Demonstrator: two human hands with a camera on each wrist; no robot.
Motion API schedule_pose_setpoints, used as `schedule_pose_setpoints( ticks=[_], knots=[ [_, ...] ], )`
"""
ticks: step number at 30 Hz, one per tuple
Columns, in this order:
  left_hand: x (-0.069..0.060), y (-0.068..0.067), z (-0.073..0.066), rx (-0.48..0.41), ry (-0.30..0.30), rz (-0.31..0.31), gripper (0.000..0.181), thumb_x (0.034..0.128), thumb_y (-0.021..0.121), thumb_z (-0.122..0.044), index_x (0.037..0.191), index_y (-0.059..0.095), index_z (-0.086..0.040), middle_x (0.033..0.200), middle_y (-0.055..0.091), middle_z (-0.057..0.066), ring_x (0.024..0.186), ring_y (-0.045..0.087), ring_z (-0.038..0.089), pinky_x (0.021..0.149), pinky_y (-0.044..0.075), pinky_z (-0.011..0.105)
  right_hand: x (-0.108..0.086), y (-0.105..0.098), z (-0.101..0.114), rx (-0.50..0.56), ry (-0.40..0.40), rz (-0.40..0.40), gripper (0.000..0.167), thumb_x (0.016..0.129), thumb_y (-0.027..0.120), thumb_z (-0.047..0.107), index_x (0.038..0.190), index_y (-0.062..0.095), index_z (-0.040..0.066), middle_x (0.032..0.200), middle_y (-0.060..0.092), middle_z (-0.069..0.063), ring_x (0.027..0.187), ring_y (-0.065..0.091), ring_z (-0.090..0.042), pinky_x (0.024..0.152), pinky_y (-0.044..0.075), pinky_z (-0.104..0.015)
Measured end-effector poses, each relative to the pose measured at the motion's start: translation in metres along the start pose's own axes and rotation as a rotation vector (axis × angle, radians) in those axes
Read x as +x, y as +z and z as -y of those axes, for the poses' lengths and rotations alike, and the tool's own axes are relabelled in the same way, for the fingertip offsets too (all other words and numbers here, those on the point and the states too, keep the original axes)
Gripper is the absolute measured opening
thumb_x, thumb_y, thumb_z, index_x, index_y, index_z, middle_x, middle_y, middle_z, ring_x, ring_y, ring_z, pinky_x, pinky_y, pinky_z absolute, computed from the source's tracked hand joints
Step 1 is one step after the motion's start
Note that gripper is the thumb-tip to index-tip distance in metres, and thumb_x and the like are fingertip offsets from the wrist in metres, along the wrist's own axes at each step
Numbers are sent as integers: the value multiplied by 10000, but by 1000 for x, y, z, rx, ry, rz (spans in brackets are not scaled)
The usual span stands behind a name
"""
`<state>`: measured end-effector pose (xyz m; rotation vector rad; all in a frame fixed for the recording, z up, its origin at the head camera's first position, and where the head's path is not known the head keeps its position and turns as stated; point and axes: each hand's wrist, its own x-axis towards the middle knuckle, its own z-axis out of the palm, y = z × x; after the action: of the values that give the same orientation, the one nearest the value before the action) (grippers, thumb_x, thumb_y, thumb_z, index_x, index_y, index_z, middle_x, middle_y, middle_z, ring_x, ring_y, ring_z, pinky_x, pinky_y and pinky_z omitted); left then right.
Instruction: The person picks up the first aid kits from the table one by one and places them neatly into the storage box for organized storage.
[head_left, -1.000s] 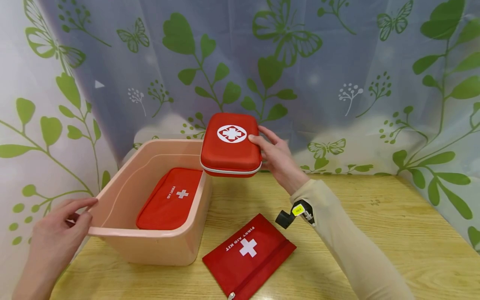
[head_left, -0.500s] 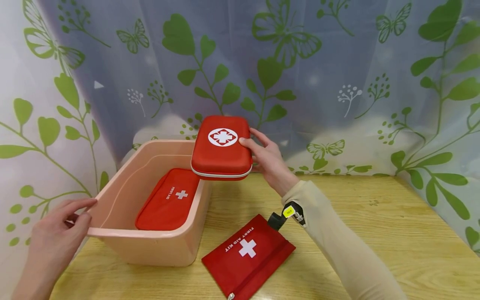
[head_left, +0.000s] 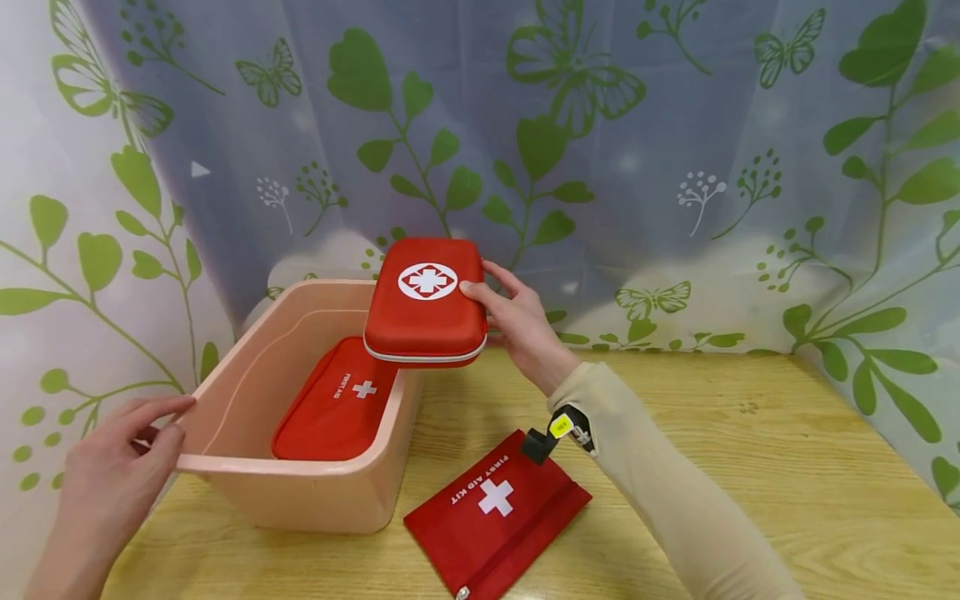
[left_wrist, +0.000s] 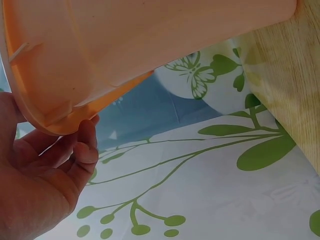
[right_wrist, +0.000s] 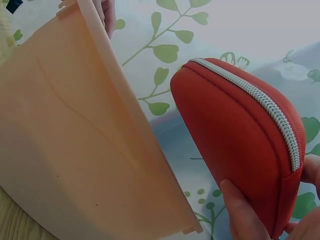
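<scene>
My right hand [head_left: 523, 327] grips the right side of a red hard-shell first aid case [head_left: 425, 321], thumb on top. The case carries a white cross emblem and hangs above the right rim of a peach plastic bin [head_left: 277, 467]. In the right wrist view the white zipper of the case [right_wrist: 235, 130] faces up, apart from the bin wall [right_wrist: 85, 130]. With my left hand [head_left: 112, 475] I pinch the bin's near left corner; the left wrist view has the fingers curled at its rim [left_wrist: 55, 131]. Inside the bin lies a red FIRST AID pouch [head_left: 330, 421].
A flat red FIRST AID KIT zip pouch [head_left: 480, 533] lies on the wooden table [head_left: 720, 467], right of the bin and below my right forearm. A patterned curtain [head_left: 637, 208] with green leaves and butterflies stands behind the table and along its sides.
My right hand has carried the red case left and slightly down, from beside the bin to over its right rim. The left hand, bin and both pouches have stayed put.
</scene>
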<state>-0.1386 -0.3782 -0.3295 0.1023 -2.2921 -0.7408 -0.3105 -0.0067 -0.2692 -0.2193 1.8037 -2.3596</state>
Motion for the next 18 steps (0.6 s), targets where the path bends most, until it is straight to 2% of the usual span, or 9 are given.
schedule_pose_setpoints(
  ticks=[8,18],
  knots=[
    [-2,0,1,-9,8,2,218,875,623,-50,1054,747,-55,943,524,-309,667,482,-93,575,382,86,-1,7,-4,9,9,7,583,882,715,199,1424,514,272,1059,690,-153,716,687,-204,635,574,-368],
    [-2,1,0,-26,11,-7,216,880,622,-46,1056,747,-54,958,534,-302,689,485,-86,594,379,73,4,18,-6,7,4,20,588,880,712,193,1426,511,272,1054,689,-164,676,681,-201,578,567,-337]
  ],
)
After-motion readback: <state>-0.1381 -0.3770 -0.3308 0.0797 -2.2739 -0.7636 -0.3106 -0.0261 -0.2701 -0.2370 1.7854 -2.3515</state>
